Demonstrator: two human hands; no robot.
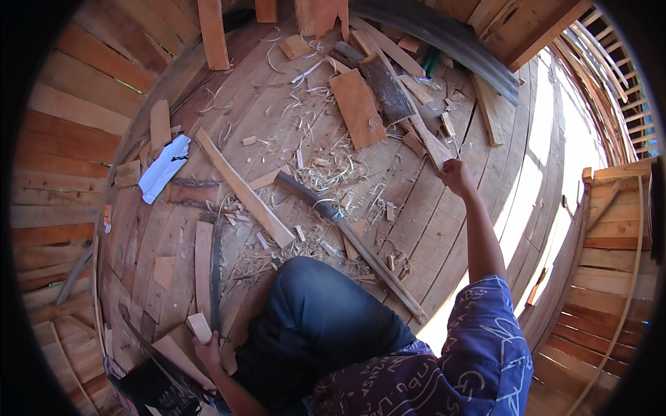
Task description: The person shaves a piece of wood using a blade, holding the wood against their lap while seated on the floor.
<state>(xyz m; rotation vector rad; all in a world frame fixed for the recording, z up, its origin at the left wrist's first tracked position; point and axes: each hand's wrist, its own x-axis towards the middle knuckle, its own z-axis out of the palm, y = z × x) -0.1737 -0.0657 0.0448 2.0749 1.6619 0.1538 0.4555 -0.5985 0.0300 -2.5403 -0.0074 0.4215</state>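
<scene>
My right hand (458,176) reaches out to the far right, its fingers closed round the near end of a long wooden board (431,144). That board runs away to the upper left, passing beside a bark-covered log piece (387,90). Low on the left, my left hand (209,351) grips a small pale wood block (199,326), whose end sticks up past the fingers. Near my bent knee lies a long tool-like piece (378,262), with a dark thick end and a bluish band. A narrow plank (244,188) rests to its left.
Curled wood shavings (326,163) and offcuts litter the plank floor (444,229). Beyond lie a flat reddish board (356,107) and a curved dark sheet (444,43). A crumpled white-blue sheet (164,168) sits left. A black bag-like item (156,388) stands beside my left arm.
</scene>
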